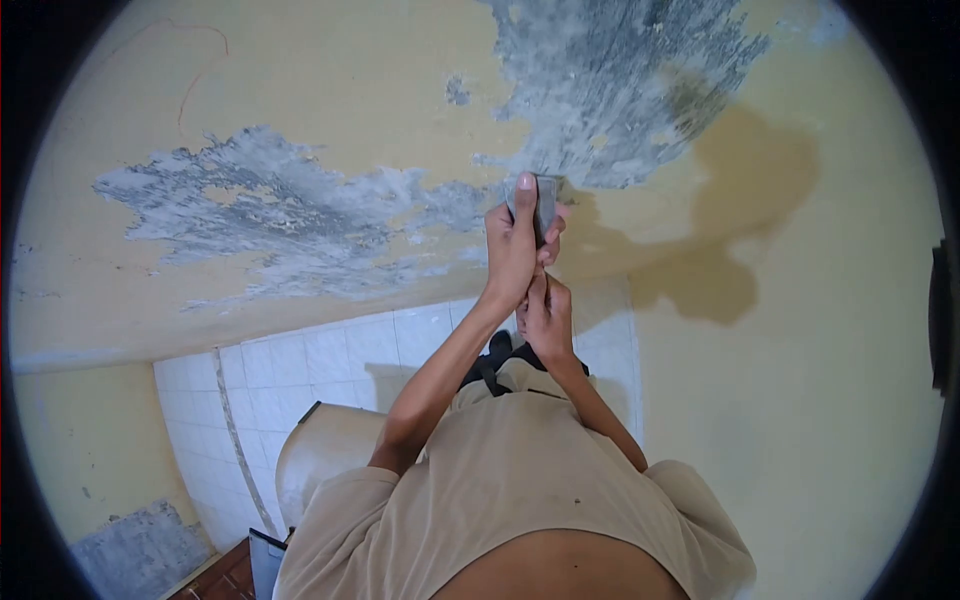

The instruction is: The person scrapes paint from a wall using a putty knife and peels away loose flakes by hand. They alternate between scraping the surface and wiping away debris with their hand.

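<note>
A flat grey metal scraper has its broad edge against the yellow painted wall, at the lower rim of a bare grey patch. My left hand is closed on the blade, the thumb lying along its face and the fingers wrapping behind. Just below, my right hand is closed in a fist at the scraper's lower end; the handle is mostly hidden inside it. Another patch of stripped paint spreads over the wall to the left of my hands.
White floor tiles lie below, with a pale curved object beside my left arm. A plain yellow wall meets the scraped one at a corner on the right. Shadows of my head and arms fall there. A brown wooden piece shows at bottom left.
</note>
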A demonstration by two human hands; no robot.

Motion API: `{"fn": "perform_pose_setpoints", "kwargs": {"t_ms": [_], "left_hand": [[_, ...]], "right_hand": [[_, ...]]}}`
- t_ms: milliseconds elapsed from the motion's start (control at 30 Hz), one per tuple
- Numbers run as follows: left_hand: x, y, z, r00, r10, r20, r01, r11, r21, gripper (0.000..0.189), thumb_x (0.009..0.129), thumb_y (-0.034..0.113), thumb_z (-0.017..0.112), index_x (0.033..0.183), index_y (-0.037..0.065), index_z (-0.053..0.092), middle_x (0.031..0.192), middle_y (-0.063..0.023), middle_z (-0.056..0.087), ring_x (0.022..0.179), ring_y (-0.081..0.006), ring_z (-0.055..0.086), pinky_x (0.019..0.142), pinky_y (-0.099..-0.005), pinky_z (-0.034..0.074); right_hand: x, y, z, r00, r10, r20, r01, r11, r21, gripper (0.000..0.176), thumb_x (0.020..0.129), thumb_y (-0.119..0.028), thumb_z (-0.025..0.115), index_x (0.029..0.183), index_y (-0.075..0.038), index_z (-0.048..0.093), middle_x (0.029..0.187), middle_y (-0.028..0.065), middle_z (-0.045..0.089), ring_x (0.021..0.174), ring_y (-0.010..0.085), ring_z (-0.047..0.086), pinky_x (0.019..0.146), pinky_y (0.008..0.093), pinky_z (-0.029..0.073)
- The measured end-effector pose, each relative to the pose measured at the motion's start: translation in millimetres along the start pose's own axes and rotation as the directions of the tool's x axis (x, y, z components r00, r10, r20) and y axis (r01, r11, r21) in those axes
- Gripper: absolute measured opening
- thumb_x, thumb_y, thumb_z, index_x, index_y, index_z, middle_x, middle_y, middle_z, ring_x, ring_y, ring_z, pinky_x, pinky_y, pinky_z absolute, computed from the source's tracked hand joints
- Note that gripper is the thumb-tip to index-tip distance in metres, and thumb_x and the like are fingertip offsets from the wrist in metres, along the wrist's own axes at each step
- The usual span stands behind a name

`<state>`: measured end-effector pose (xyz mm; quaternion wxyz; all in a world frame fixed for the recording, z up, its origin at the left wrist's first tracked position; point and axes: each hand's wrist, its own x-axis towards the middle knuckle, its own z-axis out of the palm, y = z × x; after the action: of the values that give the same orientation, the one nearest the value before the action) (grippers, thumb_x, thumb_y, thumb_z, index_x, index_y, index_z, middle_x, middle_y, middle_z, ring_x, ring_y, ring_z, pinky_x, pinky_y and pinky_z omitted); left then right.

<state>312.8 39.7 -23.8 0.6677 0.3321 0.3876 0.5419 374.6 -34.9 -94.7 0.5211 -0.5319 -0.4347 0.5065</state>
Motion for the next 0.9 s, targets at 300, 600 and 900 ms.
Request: {"fn": "perform_pose_setpoints", "kwargs": {"t_ms": [300, 600, 900], "left_hand": [[-4, -2, -4, 1.000, -0.017, 0.001, 0.017, 0.999, 0.028, 0.062, 0.098, 0.055, 0.044, 0.081, -0.003, 0.059, 0.056, 0.0000, 0.047, 0.040, -0.0052, 0.039, 0.037, -0.0210, 0.028], [-5, 1, -4, 0.999, -0.011, 0.031, 0.011, 1.000, 0.009, 0.057, 0.097, 0.053, 0.048, 0.089, -0.003, 0.059, 0.061, -0.0017, 0.050, 0.042, -0.0053, 0.037, 0.039, -0.0206, 0.027], [-2, -6, -2, 1.000, 0.014, 0.006, -0.015, 0.999, 0.049, 0.058, 0.097, 0.051, 0.047, 0.087, -0.004, 0.059, 0.061, -0.0025, 0.050, 0.042, -0.0057, 0.038, 0.040, -0.0208, 0.027]], "right_hand": [[-6, -4, -1, 0.996, 0.083, 0.022, -0.083, 0.996, 0.020, 0.042, 0.104, -0.028, 0.038, 0.075, -0.001, 0.050, 0.052, 0.0011, 0.044, 0.045, 0.0090, 0.043, 0.044, 0.0283, 0.034], [-5, -9, 2, 0.999, 0.042, 0.033, -0.044, 0.998, 0.048, 0.044, 0.104, -0.032, 0.037, 0.073, -0.004, 0.048, 0.051, -0.0005, 0.044, 0.041, 0.0070, 0.043, 0.039, 0.0256, 0.033], [-1, -3, 3, 0.998, 0.062, 0.007, -0.062, 0.996, 0.069, 0.047, 0.104, -0.034, 0.034, 0.072, -0.004, 0.048, 0.049, -0.0013, 0.043, 0.038, 0.0068, 0.041, 0.037, 0.0252, 0.031]]}}
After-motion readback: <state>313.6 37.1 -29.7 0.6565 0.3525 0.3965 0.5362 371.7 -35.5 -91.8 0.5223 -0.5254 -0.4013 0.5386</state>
